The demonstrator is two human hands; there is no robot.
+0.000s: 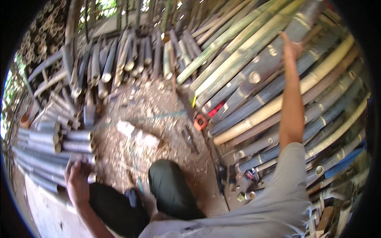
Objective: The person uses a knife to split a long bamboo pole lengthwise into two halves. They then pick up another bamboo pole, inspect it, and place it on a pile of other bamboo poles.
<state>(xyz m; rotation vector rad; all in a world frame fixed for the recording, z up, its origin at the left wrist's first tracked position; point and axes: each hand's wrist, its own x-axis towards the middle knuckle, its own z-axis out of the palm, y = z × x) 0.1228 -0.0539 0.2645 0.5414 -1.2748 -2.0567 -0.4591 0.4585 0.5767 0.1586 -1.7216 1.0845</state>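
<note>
My right arm stretches far out to the upper right, and my right hand point(292, 48) is closed over a thick dark bamboo pole point(266, 62) in a slanting row of long poles. The hand covers part of that pole, and the fingers on its far side are hidden. At the lower left, my left hand point(77, 180) hangs beside a stack of short cut bamboo tubes point(37, 137). Its fingers are loosely bent and slightly blurred, with nothing visible in them. Whether they touch the tubes I cannot tell.
Wood chips cover the ground, where a pale crumpled bag or wrapper point(139, 135) lies. An orange tool point(200, 122) sits by the pole ends. More cut tubes point(107, 65) lean at the back. My knees point(170, 186) are bent in front of me. Stacked bamboo point(45, 31) fills the far left.
</note>
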